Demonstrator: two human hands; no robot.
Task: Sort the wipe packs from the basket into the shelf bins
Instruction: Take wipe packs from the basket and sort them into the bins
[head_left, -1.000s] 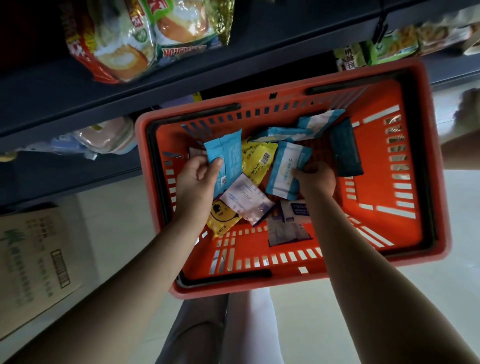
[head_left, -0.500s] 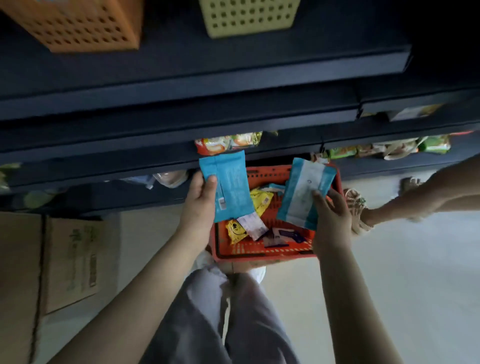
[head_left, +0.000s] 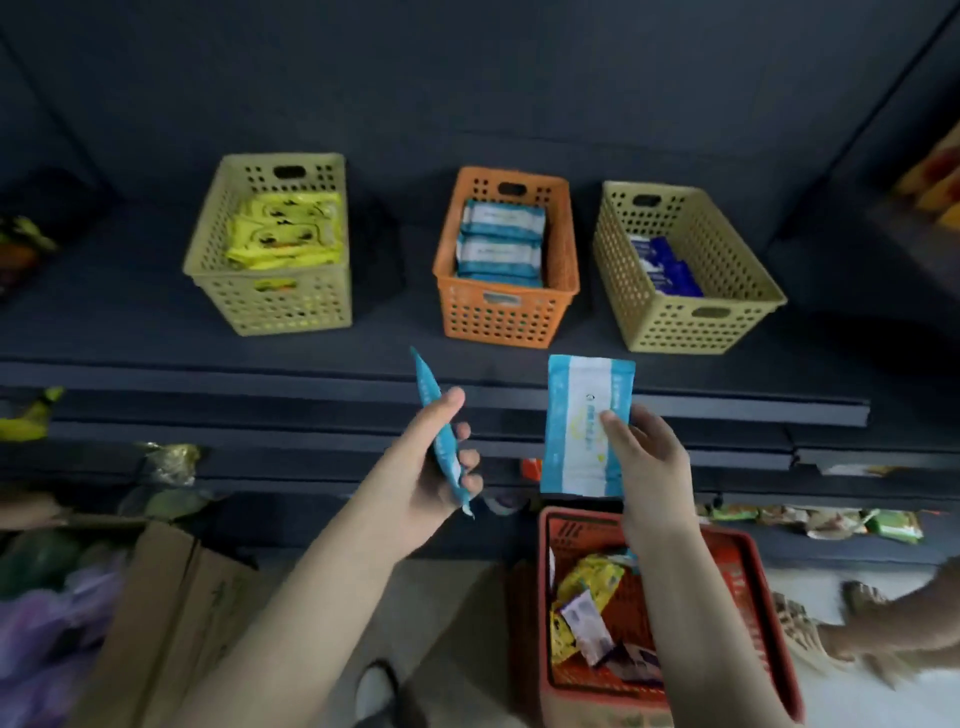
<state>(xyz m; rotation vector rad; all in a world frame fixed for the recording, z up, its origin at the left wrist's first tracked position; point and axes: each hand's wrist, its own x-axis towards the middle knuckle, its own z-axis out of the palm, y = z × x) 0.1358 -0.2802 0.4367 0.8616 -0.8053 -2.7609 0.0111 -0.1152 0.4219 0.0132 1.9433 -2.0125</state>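
My left hand (head_left: 436, 467) grips a light blue wipe pack (head_left: 435, 415), seen edge-on. My right hand (head_left: 647, 457) holds a blue and white wipe pack (head_left: 579, 415) flat towards me. Both are raised in front of the dark shelf (head_left: 363, 358), just below the orange bin (head_left: 506, 312), which holds blue and white packs. To the left stands a yellow-green bin (head_left: 270, 301) with yellow packs. On the right, a tan bin (head_left: 696, 317) holds dark blue packs. The red basket (head_left: 748, 566) sits on the floor at lower right with several packs inside.
A cardboard box (head_left: 171, 613) stands at lower left beside purple bags. Lower shelves carry snack packets (head_left: 831, 522). Another person's hand (head_left: 893, 623) and sandalled foot show at the right edge. My shoe (head_left: 376, 691) is on the pale floor.
Both hands have lifted their packs out of the basket up to the bin shelf. The view has risen from the basket to the three bins. The left pack has turned edge-on.
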